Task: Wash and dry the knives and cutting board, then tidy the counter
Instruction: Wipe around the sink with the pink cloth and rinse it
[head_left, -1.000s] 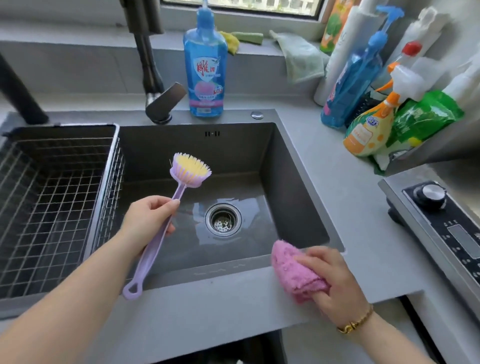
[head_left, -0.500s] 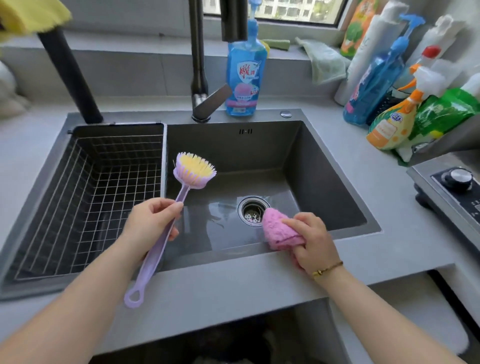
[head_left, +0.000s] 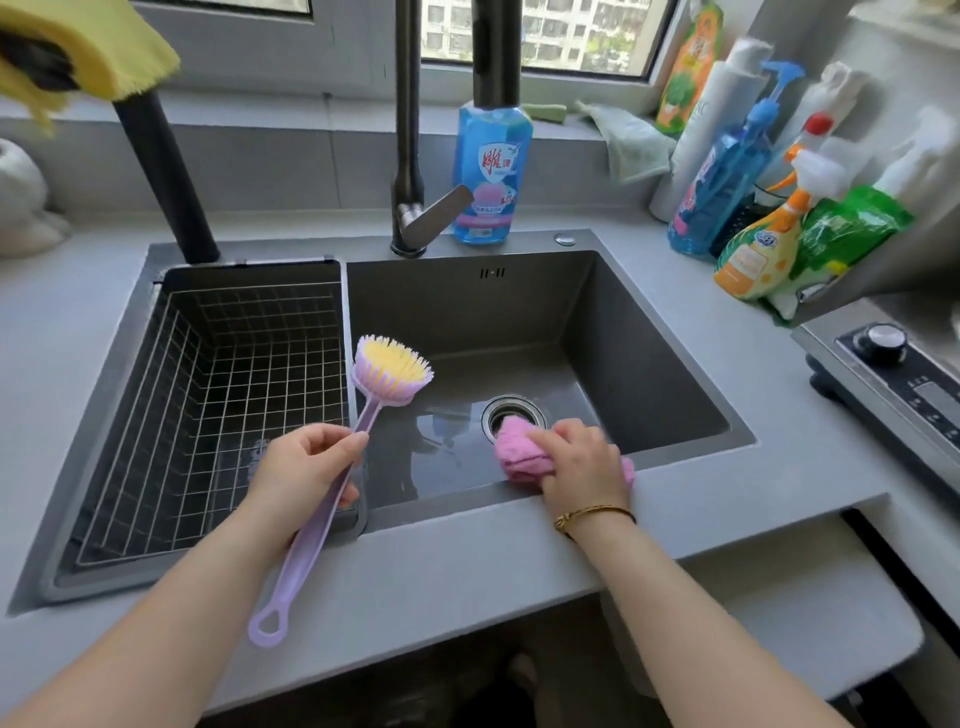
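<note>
From the head view, the left hand (head_left: 301, 467) has its fingers (head_left: 332, 441) curled round the lilac handle of a dish brush (head_left: 392, 374). It holds the brush up over the divide between the wire basket (head_left: 208, 415) and the sink (head_left: 519, 312), yellow bristles uppermost. The right hand (head_left: 582, 462) grips a bunched pink cloth (head_left: 514, 449), fingers wrapped over it, at the sink's front edge near the drain (head_left: 511, 410). A blue dish soap bottle (head_left: 491, 176) stands on the grey desk (head_left: 467, 582) behind the faucet (head_left: 410, 156).
</note>
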